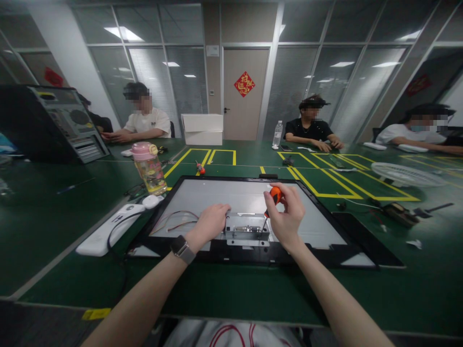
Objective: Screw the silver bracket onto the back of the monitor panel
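Note:
A monitor panel [318, 226] lies face down on the green table, its grey back up inside a black frame. A small metal bracket [247, 230] sits near its front edge. My left hand [211, 222], watch on the wrist, rests closed on the left end of the bracket and holds it steady. In my right hand [287, 217] I grip an orange-handled screwdriver [274, 198], its tip down on the bracket. Thin coloured wires [177, 219] lie on the panel to the left.
A white device with a black cable [108, 231] lies left of the panel, and a pink-lidded bottle [148, 166] stands behind it. A computer case [61, 123] is far left, a white box [202, 127] at the back, a fan grille [407, 174] right. Three people sit across the table.

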Demonstrator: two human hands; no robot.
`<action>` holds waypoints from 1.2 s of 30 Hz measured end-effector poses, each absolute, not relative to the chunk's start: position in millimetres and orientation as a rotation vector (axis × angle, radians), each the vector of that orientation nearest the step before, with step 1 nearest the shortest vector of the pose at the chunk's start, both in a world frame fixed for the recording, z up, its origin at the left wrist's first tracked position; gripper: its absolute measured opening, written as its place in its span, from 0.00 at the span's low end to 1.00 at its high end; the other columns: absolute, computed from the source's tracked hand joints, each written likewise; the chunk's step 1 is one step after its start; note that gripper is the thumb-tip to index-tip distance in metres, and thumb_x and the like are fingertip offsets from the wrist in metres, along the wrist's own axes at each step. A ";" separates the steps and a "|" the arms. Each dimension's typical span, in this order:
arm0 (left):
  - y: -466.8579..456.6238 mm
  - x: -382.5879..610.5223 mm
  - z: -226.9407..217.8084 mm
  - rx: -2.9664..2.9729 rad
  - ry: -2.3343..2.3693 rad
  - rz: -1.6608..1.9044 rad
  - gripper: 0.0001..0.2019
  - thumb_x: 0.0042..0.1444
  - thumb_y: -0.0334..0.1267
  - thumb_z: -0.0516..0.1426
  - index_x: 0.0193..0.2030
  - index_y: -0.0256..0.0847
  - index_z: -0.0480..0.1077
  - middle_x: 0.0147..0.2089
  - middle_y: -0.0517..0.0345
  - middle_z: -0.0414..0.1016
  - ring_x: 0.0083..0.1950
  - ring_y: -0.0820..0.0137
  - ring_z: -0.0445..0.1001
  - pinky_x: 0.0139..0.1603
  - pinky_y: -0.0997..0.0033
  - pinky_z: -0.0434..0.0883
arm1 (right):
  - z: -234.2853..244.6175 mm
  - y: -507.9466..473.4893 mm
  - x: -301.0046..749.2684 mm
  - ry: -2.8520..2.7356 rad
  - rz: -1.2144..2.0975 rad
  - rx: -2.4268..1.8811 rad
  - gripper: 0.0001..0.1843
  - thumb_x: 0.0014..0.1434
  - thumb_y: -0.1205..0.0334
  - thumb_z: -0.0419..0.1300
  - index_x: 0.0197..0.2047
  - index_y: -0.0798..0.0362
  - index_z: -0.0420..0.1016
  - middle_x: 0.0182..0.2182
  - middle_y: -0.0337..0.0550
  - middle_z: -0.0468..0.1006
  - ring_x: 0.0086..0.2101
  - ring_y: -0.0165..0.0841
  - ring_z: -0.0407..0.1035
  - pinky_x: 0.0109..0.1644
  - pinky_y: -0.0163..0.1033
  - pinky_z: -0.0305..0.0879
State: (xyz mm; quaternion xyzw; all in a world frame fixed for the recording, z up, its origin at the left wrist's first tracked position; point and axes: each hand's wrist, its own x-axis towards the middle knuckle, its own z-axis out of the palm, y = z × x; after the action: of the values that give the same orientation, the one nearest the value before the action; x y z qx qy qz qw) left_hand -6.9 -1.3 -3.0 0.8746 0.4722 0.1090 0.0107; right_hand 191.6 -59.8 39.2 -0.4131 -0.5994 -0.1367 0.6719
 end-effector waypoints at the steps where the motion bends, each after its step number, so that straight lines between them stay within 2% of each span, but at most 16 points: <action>1: -1.5 -7.0 -3.0 2.732 1.472 0.339 0.18 0.62 0.26 0.46 0.55 0.37 0.70 0.50 0.47 0.77 0.52 0.62 0.75 0.53 0.63 0.70 | 38.6 -59.5 191.4 -1.351 -0.297 -0.934 0.07 0.61 0.64 0.61 0.44 0.52 0.74 0.30 0.39 0.70 0.29 0.30 0.65 0.31 0.36 0.65; 16: -0.8 -7.1 -5.1 2.736 1.480 0.343 0.18 0.62 0.27 0.46 0.54 0.37 0.70 0.49 0.47 0.78 0.51 0.63 0.75 0.53 0.63 0.70 | 31.1 -59.0 184.2 -1.446 -0.162 -0.921 0.06 0.63 0.65 0.57 0.43 0.52 0.72 0.31 0.41 0.70 0.30 0.32 0.65 0.34 0.39 0.64; 24: -3.2 -5.7 -2.7 2.728 1.475 0.355 0.18 0.61 0.26 0.47 0.55 0.37 0.70 0.49 0.47 0.78 0.52 0.62 0.75 0.54 0.63 0.69 | 33.3 -75.1 181.1 -1.420 0.594 -0.811 0.11 0.68 0.56 0.48 0.49 0.50 0.67 0.30 0.37 0.68 0.22 0.26 0.65 0.25 0.35 0.60; 26: -3.8 -5.4 -1.4 2.722 1.480 0.355 0.18 0.61 0.26 0.47 0.55 0.37 0.70 0.49 0.47 0.78 0.52 0.62 0.75 0.54 0.64 0.69 | 34.2 -76.2 181.5 -1.345 0.714 -0.748 0.10 0.67 0.55 0.50 0.46 0.49 0.66 0.27 0.34 0.66 0.21 0.25 0.60 0.24 0.33 0.57; 30: -3.4 -6.0 -1.6 2.723 1.483 0.350 0.18 0.62 0.26 0.46 0.54 0.38 0.70 0.49 0.46 0.78 0.52 0.62 0.75 0.54 0.63 0.70 | 34.2 -69.1 182.3 -1.105 0.962 -0.634 0.12 0.64 0.49 0.53 0.35 0.49 0.65 0.18 0.28 0.58 0.15 0.23 0.45 0.17 0.29 0.42; 33: -1.9 -6.5 -3.9 2.729 1.481 0.362 0.18 0.61 0.26 0.47 0.54 0.37 0.70 0.49 0.46 0.78 0.51 0.62 0.76 0.53 0.63 0.70 | 34.2 -63.9 179.6 -1.059 1.043 -0.646 0.21 0.62 0.44 0.54 0.26 0.50 0.62 0.14 0.26 0.52 0.14 0.22 0.41 0.16 0.28 0.39; 36: -1.2 -6.2 -4.9 2.730 1.479 0.376 0.18 0.61 0.26 0.47 0.54 0.37 0.70 0.49 0.46 0.78 0.51 0.62 0.76 0.53 0.63 0.70 | 37.1 -61.0 175.9 -1.054 1.107 -0.668 0.23 0.58 0.43 0.57 0.22 0.51 0.61 0.12 0.25 0.51 0.13 0.21 0.40 0.15 0.27 0.39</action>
State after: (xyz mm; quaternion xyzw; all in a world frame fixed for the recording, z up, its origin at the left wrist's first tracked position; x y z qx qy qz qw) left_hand -6.2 -1.2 -4.9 0.8729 0.4727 0.1203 0.0069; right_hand 175.9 -61.0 37.1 -0.2965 -0.4680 0.4914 0.6720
